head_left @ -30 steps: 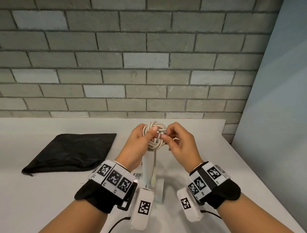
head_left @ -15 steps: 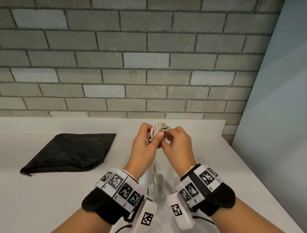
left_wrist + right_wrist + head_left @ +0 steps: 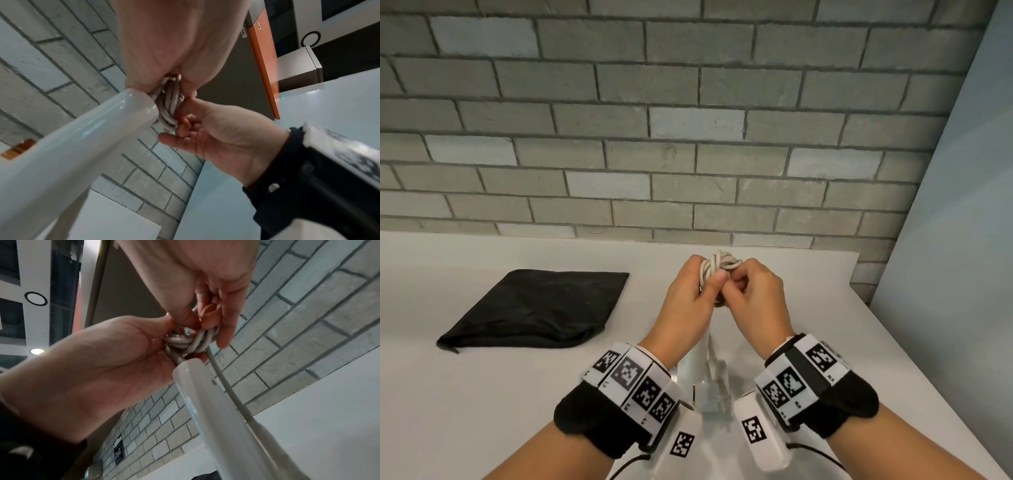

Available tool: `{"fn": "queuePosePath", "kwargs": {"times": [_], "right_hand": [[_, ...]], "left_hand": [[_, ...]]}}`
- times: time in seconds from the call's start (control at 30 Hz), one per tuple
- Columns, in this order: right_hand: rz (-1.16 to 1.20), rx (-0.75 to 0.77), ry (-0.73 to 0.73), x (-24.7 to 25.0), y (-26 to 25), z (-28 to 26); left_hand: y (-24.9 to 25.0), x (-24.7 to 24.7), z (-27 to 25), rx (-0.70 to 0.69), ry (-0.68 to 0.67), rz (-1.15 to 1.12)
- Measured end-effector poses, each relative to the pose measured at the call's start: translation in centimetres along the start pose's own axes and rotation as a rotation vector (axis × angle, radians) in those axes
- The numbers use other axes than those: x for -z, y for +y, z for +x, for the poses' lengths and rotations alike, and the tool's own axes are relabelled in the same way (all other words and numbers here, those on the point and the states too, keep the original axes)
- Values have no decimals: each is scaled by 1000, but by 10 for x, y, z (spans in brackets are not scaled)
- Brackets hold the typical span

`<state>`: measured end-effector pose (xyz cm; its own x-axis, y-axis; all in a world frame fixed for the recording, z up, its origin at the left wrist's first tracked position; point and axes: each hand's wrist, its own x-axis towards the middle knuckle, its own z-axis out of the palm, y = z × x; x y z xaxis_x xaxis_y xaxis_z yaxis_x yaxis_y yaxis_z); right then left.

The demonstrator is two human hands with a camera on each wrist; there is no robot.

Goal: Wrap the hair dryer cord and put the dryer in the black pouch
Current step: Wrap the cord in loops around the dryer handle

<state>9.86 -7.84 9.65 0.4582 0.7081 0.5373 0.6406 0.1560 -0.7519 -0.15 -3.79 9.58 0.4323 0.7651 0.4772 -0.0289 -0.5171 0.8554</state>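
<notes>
1. Biggest risk, my read: the cord bundle (image 3: pixel 719 270) springs loose if either pinch slackens; coils look stiff and the tail with the plug (image 3: pixel 717 394) hangs free beside the dryer handle (image 3: pixel 697 363), so its weight pulls at the last turn.
2. Next: the hair dryer (image 3: pixel 68 146) hangs below the bundle; a slip drops it on the table (image 3: pixel 482 411).
3. Smaller: black pouch (image 3: pixel 534 308) lies flat, well apart to the left, mouth looks closed; will likely need a free hand.
4. Pose: left hand (image 3: pixel 688 301) clamped around the coils, thumb on top; right hand (image 3: pixel 756 301) curled, fingertips (image 3: pixel 207 316) pinching a strand against the bundle; hands touching, raised above the table.
</notes>
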Motion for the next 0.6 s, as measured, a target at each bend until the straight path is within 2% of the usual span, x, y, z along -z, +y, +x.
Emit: {"fn": "queuePosePath", "kwargs": {"times": [0.2,0.3,0.37,0.47,0.6], "right_hand": [[-64,113,120,-4,0,-6],[-45,118,128,-7,0,-8],[-9,59,93,-8,3,-7],[130,-114,-11,-6,3,-3],[122,-152,-136,-1,1,1]], "left_hand": [[-3,-1,1,-22,6,57],[-4,-2,-2,-34,36,32],[-5,-2,-4,-30,40,10],[-6,-2,-4,-32,-9,40],[-10,3,0,-51,-22,143]]}}
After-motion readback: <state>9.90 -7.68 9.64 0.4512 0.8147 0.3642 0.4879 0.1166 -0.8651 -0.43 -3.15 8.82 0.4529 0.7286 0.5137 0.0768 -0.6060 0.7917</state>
